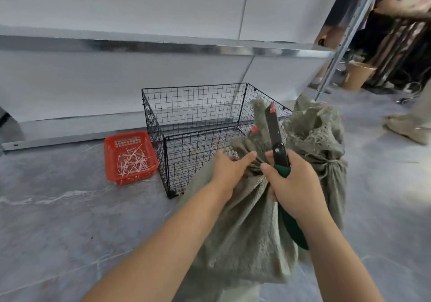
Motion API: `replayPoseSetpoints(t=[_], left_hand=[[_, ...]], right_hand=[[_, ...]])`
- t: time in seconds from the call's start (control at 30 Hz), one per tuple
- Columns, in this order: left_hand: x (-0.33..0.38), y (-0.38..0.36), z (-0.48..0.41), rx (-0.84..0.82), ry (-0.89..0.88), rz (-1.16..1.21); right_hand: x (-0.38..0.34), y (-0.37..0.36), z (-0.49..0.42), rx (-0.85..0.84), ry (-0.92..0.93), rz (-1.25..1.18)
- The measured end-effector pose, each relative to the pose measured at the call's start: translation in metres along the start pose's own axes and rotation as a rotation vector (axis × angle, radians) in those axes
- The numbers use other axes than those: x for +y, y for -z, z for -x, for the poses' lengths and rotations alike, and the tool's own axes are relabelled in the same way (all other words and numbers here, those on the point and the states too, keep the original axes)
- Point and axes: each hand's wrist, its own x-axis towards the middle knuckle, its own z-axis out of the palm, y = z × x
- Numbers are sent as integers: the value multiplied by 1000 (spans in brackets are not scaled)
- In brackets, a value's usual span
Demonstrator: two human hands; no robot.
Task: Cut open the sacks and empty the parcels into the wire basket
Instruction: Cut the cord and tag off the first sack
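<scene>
Down low, the left hand point(229, 167) clutches the bunched neck of a grey-green woven sack point(240, 231), which stands on the floor against the black wire basket point(193, 106). The right hand point(291, 180) grasps a green-handled, black-bladed cutter point(274, 133) (blade pointing up) just beside that neck. A second tied grey-green sack point(319, 133) stands to the right.

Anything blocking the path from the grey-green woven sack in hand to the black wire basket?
Nothing visible. The grey-green woven sack stands right beside the black wire basket, whose top is open. The left hand grips its bunched neck; the right hand holds a green-handled cutter there.
</scene>
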Motion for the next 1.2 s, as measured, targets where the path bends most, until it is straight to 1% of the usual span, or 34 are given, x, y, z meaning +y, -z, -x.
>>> replayPoseSetpoints(t=[0.07,0.17,0.27,0.33,0.43,0.57,0.67,0.7,0.73,0.8,0.87,0.93,0.97,1.03,1.07,1.13,1.2], left_hand=[[-2,0,1,-92,41,109],[-6,-9,11,-204,-4,211],[-10,-9,13,-258,-49,220],[-10,-5,13,-268,-142,165],[-9,4,12,-186,-287,-32],[-9,29,9,-12,-438,-258],[-10,50,4,106,-576,-537],[-9,56,4,141,-652,-656],[-8,62,4,169,-774,-777],[-11,66,5,174,-1054,-993],[-15,62,13,137,-1254,-1100],[-16,52,23,88,-1348,-1141],[-17,46,27,51,-1350,-1167],[-16,35,37,-52,-1307,-1192],[-16,30,40,-76,-1308,-1190],[-14,22,48,-70,-1343,-1196],[-15,15,54,-125,-1387,-1214]], right_hand=[[4,-3,0,41,13,32],[11,-3,-1,90,-23,60],[15,-3,-4,75,-103,108],[21,-3,-8,62,-138,129],[27,-3,-10,121,-204,128],[40,-1,-14,218,-314,86],[52,2,-15,297,-380,172],[55,3,-15,323,-415,194],[58,5,-14,343,-451,211],[62,10,-11,355,-497,256],[63,15,-11,307,-517,252],[58,20,-14,247,-471,196],[53,22,-16,247,-419,158],[37,28,-18,306,-308,68],[27,31,-18,348,-256,18],[5,38,-12,406,-170,-55],[-10,40,-5,385,-114,-116]])
